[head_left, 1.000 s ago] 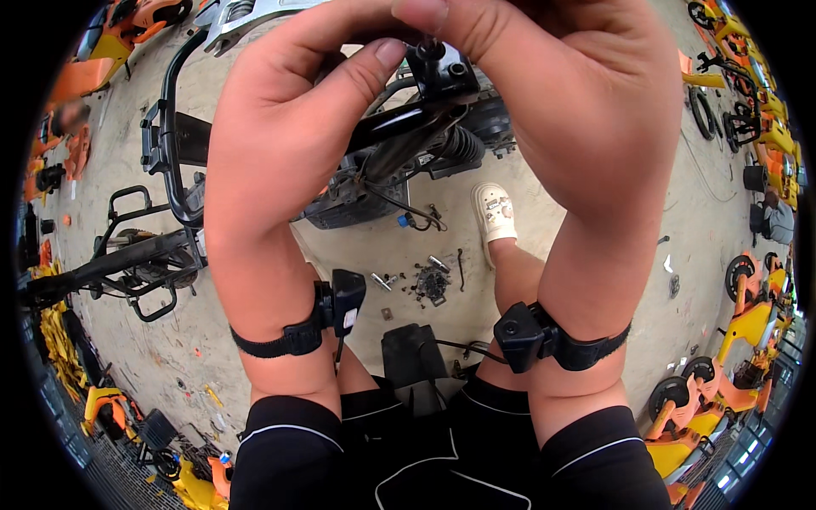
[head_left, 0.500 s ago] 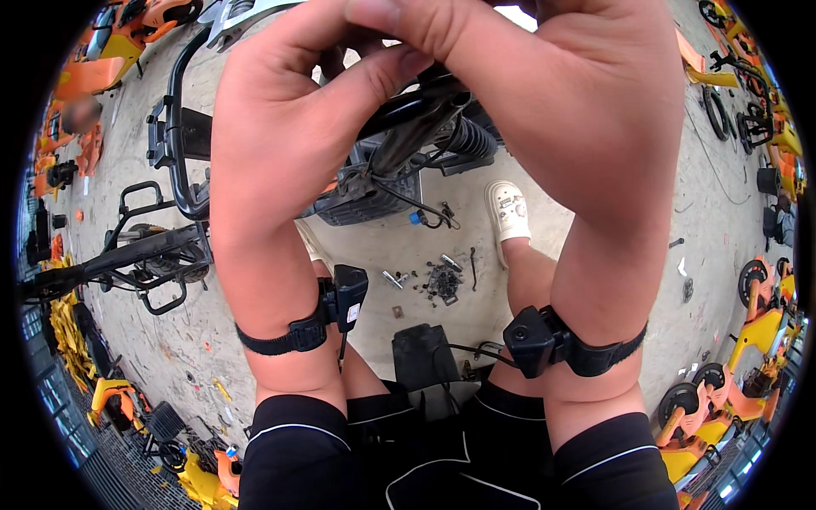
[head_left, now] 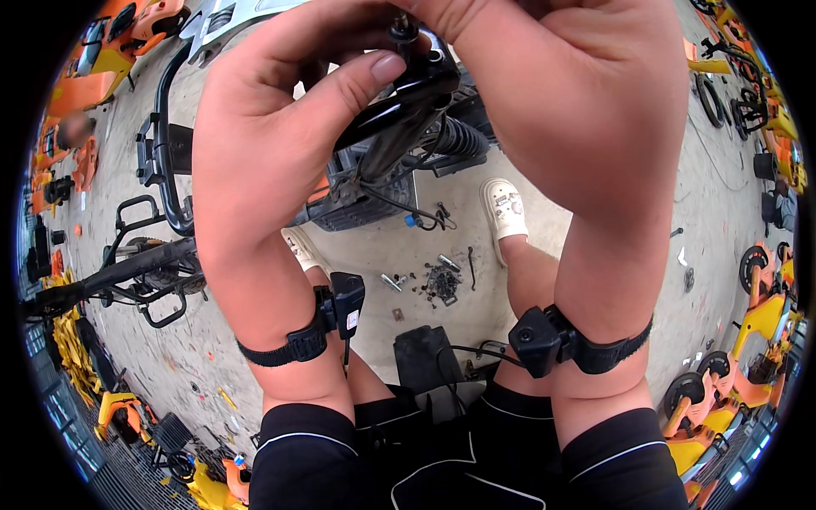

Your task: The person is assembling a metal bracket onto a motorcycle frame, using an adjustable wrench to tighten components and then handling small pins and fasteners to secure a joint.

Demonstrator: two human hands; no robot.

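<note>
Both the left hand and right hand pinch the black bracket, whose small bolt could slip and drop among the loose screws below.

My hands hide most of what I work on: the left hand covers the near end of the black bar, and the right hand runs off the top edge, fingertips out of sight. I can't tell how the bolt is gripped. The small parts on the floor are too small to identify.
</note>
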